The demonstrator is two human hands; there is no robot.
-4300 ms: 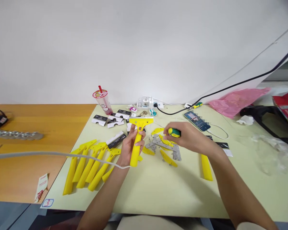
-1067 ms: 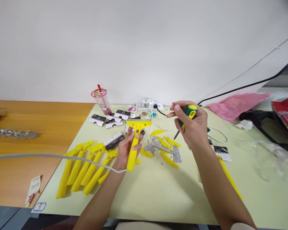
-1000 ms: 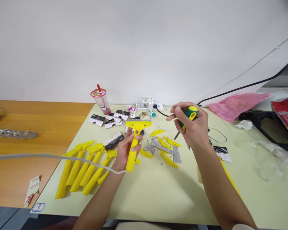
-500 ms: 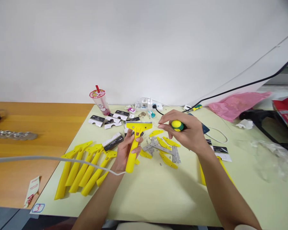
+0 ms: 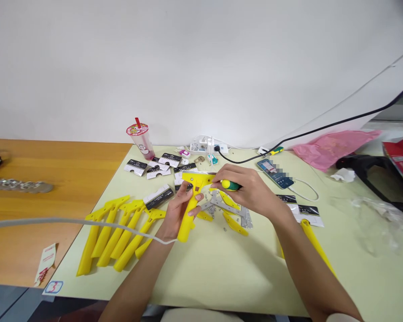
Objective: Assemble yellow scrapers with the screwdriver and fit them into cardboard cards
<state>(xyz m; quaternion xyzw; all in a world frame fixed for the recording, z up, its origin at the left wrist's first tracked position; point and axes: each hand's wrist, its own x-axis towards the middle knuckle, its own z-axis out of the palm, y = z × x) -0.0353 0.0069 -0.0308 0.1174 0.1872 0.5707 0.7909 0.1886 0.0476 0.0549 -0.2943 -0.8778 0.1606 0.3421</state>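
My left hand (image 5: pixel 177 210) is closed around the handle of a yellow scraper (image 5: pixel 188 219), its wide head tilted up with a metal strip along the top edge. A screw shows at the left of the head. In my right hand (image 5: pixel 251 188) is a screwdriver with a yellow and green handle (image 5: pixel 231 185). Those fingers are at the right end of the scraper head, and the screwdriver's tip is hidden by them. Beneath lie loose yellow head plates (image 5: pixel 235 223), grey metal plates (image 5: pixel 218 203) and small screws. Several yellow scraper handles (image 5: pixel 127 241) rest in a row at the left.
Black and white cards (image 5: pixel 158 197) are scattered behind the left hand. A drink cup (image 5: pixel 143 143) and a power strip (image 5: pixel 201 146) stand by the wall. A phone (image 5: pixel 273 172) on a cable, a pink bag (image 5: pixel 332 147) and clear plastic (image 5: pixel 379 219) are on the right.
My right hand has moved left and slightly down, bringing the screwdriver to the right end of the scraper head. The phone behind it is now uncovered. My left hand holds nearly the same place.
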